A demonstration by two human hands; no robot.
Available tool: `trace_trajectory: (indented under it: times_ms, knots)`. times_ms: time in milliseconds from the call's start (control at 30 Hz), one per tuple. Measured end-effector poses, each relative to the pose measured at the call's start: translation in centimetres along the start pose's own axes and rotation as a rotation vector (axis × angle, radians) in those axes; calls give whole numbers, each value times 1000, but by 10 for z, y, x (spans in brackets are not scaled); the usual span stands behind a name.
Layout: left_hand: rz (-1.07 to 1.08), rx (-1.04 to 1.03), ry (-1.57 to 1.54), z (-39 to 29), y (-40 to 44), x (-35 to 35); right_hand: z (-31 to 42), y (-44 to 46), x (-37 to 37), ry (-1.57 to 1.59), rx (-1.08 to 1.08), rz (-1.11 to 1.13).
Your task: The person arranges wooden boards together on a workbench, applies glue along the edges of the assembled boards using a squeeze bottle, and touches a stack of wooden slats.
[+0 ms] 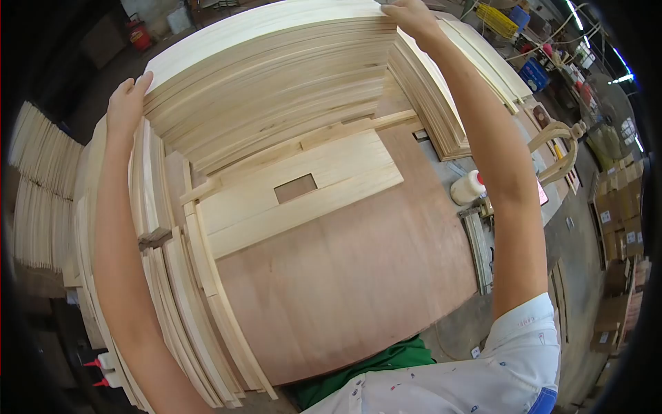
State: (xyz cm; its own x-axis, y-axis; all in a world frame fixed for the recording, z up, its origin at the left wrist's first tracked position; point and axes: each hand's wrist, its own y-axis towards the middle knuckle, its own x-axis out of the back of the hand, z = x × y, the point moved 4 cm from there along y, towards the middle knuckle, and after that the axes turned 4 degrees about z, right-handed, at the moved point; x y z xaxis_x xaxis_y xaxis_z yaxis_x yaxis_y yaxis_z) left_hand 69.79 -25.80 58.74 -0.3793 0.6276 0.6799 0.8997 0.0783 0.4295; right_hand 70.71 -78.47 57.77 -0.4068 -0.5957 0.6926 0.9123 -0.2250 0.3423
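At the far side of the bench stands a tall stack of pale wooden boards (269, 90). My left hand (129, 102) grips the left end of the top wooden board (262, 34), thumb up by its corner. Its right end is in my right hand (412, 19), with the fingers closed at the corner. Whether this board is lifted off the stack I cannot tell. Nearer to me lies a flat wooden panel (331, 171) with a rectangular cutout, against wooden strips (296, 148) along its far and left sides. Both rest on a brown plywood sheet (345, 276).
To the right are a white glue bottle (466, 188) with a red cap, a metal bar (476, 252) and a curved wooden piece (558, 152). More boards (431, 96) stand at the right; long strips (186, 303) lie left. Cardboard boxes (617, 214) are piled far right.
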Motion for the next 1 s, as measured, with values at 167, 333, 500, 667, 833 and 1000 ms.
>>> trace_trajectory:
  times_ms: [167,333,500,667,833,1000]
  knots:
    - [76,119,-119,15,14,-16,41,-31,0,36,56,-164]
    - [-46,106,-364,22,4,-28,26,-31,-6,71,143,-253]
    - [-162,67,-452,8,-14,-16,14,-35,-4,554,537,-281]
    - [-177,-30,-693,0,-57,25,31,-78,24,391,296,-368]
    - [-113,25,-281,-18,-236,61,11,-254,39,312,116,-135]
    - [33,350,-411,34,-404,11,-35,-401,9,188,-84,31]
